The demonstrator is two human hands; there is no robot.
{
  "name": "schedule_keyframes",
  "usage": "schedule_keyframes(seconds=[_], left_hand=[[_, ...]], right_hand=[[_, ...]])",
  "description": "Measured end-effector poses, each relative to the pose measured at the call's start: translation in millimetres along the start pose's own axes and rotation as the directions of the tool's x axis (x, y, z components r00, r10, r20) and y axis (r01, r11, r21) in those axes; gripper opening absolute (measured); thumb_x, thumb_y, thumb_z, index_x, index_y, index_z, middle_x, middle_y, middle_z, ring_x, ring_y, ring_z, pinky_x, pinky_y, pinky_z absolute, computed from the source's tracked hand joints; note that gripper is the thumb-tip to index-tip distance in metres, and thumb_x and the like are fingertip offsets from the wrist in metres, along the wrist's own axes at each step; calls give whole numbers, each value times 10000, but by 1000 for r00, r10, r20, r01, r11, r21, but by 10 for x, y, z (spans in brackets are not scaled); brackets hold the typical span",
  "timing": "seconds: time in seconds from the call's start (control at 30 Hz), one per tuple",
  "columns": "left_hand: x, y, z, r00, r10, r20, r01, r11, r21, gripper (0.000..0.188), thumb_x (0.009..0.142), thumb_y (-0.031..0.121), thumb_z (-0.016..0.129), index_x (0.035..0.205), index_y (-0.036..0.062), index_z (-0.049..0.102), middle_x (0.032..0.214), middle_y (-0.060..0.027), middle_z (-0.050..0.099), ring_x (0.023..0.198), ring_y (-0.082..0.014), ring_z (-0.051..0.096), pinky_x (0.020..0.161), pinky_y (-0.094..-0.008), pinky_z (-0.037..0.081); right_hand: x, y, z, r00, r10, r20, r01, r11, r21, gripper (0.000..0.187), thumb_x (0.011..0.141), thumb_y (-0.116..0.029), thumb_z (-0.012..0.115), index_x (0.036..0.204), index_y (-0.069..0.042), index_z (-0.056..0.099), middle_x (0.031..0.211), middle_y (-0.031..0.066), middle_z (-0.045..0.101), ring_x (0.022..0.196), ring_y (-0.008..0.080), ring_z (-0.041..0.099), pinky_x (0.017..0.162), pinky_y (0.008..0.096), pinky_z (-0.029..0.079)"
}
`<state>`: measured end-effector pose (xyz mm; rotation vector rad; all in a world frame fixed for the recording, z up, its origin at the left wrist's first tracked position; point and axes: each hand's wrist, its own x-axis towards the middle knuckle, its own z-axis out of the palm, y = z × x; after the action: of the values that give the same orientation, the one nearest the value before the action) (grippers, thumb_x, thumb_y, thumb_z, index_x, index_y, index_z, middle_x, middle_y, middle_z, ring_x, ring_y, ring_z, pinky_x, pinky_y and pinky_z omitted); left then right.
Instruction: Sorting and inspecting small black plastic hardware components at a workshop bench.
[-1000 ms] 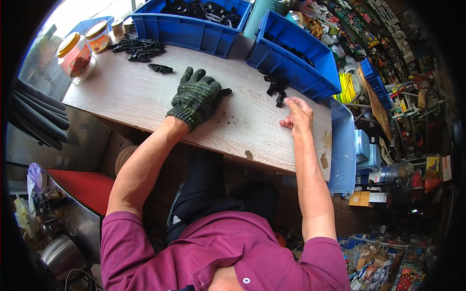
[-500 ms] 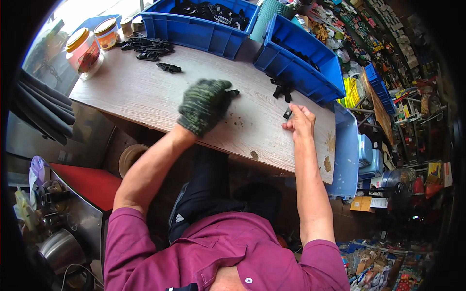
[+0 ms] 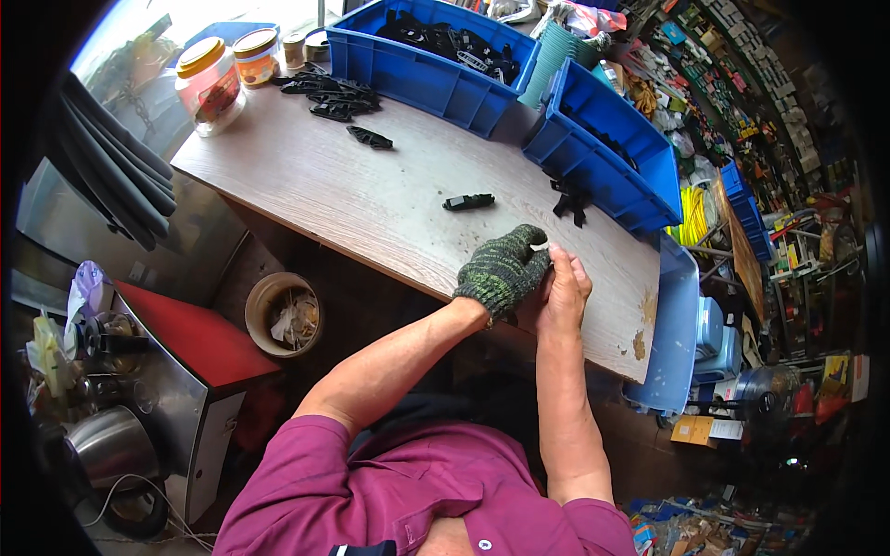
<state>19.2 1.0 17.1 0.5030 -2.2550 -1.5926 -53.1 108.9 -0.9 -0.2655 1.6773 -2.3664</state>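
Observation:
Above the near edge of the table, my left hand [image 3: 501,271], in a dark green knitted glove, meets my bare right hand [image 3: 564,292]. The gloved fingers curl in toward the right fingertips, which are pinched together. Whatever lies between them is hidden by the hands. Just beyond the glove a slim black plastic part [image 3: 468,201] lies alone on the table. Farther right, small black pieces [image 3: 569,203] rest against the foot of a blue crate [image 3: 603,157].
Another blue crate [image 3: 417,88] full of black parts stands at the back. To its left are a pile of black parts [image 3: 329,95], a single one [image 3: 370,138] and plastic jars [image 3: 209,88]. A waste bucket [image 3: 255,320] stands below the table [image 3: 306,185]; a blue bin [image 3: 667,324] adjoins its right end.
My left hand has left the slim black part on the table and moved right and nearer to meet my right hand. The small black piece in my right fingers is now out of sight.

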Motion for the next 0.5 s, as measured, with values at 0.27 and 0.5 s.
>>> schedule_keyframes(seconds=[0.27, 0.5], left_hand=[[88, -118, 7, 999, 37, 12, -36, 999, -40, 438, 950, 376, 624, 1197, 15, 625, 1105, -218, 695, 985, -365, 687, 870, -439, 532], [154, -268, 62, 997, 2, -74, -19, 972, -232, 325, 955, 297, 647, 1098, 6, 648, 948, -146, 717, 827, -207, 697, 748, -358, 545]], right_hand=[[-61, -15, -30, 999, 3, -48, -7, 997, -78, 167, 921, -181, 735, 935, -42, 644, 773, -9, 637, 652, 63, 540, 629, 225, 454], [-32, -81, 20, 997, 69, 24, -65, 987, -147, 222, 943, -246, 717, 992, -44, 643, 517, -56, 434, 376, 56, 328, 381, 249, 334]])
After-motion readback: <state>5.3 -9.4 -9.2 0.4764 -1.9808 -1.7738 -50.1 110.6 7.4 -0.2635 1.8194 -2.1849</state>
